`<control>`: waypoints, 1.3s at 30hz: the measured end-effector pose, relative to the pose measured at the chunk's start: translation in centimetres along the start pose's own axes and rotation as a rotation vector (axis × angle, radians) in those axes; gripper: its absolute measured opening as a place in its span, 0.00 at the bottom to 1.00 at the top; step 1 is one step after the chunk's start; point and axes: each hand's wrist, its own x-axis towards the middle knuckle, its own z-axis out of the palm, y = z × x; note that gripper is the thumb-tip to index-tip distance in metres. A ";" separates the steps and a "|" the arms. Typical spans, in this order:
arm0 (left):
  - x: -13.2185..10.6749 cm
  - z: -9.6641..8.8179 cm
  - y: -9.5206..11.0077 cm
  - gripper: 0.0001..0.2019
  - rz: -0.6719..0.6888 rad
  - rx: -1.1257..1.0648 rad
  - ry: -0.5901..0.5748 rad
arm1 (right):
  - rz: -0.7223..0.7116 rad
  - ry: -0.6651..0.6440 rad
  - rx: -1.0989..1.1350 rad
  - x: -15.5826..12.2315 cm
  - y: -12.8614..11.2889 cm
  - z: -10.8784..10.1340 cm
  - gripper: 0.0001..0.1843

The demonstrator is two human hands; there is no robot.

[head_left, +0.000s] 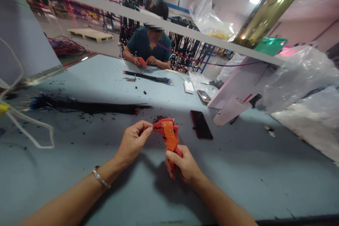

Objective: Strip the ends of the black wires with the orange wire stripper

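Observation:
My right hand (pixel 185 164) is wrapped round the handles of a red and orange wire stripper (pixel 169 133), held upright above the table with its jaws pointing left. At the jaw tip, my left hand (pixel 134 139) is closed in a pinch, thumb against forefinger. What those fingers hold is too small to make out. Behind my hands lies a long bundle of black wires (pixel 106 107), its left ends bluish and its right ends coppery. A small heap of dark clippings (pixel 159 118) sits just behind the stripper's head.
Across the table (pixel 238 176) a co-worker (pixel 150 44) holds an orange tool, near a second wire bundle (pixel 148 77). To the right lie a dark phone (pixel 201 124), another phone (pixel 203 96), a white box (pixel 188 87) and plastic bags (pixel 307 81). A white cord loop (pixel 31 143) hangs at left.

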 end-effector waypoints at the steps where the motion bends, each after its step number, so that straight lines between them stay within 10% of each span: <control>1: 0.0 0.0 0.0 0.10 -0.008 0.000 0.002 | 0.002 -0.006 0.015 0.0 -0.2 0.0 0.22; 10: 0.4 0.0 -0.8 0.10 -0.138 -0.146 0.066 | -0.122 0.137 0.134 -0.2 -2.6 -1.4 0.15; 22: 0.3 0.4 -0.4 0.15 -0.343 -0.404 0.094 | -0.327 0.201 -0.773 -0.6 -3.4 -1.5 0.12; 30: 0.3 0.5 -0.5 0.13 -0.277 -0.394 0.126 | -0.316 0.178 -0.795 -0.6 -3.5 -1.5 0.10; 39: 0.2 0.8 -0.3 0.16 -0.451 -0.650 0.087 | -0.769 0.284 -1.383 -0.4 -2.3 -1.6 0.21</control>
